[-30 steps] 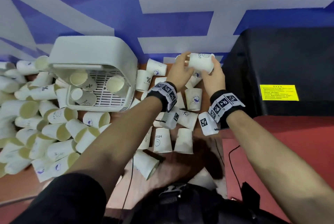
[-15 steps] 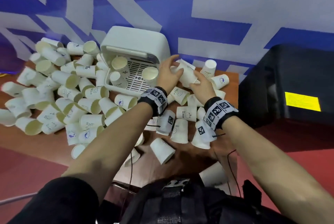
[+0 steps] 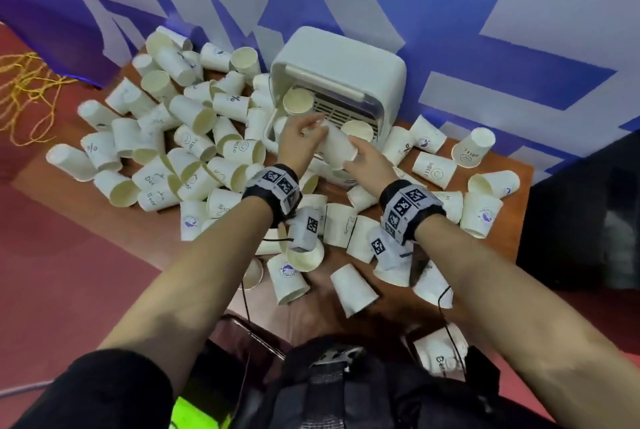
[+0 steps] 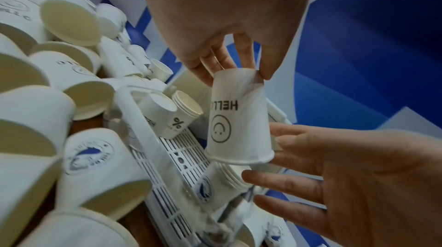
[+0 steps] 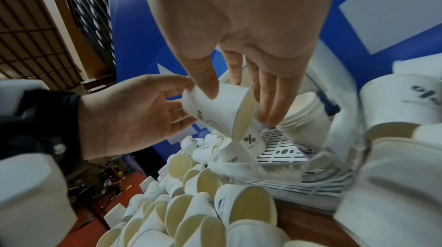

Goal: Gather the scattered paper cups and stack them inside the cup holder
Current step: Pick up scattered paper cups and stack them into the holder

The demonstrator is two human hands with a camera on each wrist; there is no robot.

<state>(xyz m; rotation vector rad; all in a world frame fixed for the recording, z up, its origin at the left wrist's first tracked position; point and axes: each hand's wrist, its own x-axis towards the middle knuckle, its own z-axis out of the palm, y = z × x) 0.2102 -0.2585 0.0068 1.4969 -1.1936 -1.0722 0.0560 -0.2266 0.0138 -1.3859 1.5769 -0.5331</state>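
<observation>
fingertips point(image 4: 205, 75) pinch cup point(image 4: 239, 120) over stack-filled holder point(image 3: 346, 82)

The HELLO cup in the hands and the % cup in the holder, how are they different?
The HELLO cup is held up in the air by the left hand; the % cup rests in the holder. HELLO cup shows a smiley, % cup a percent sign. Both are white paper.

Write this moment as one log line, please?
left hand: pinches HELLO cup base | right hand: open beside rim | cup holder: partly filled | step: stacking
</observation>
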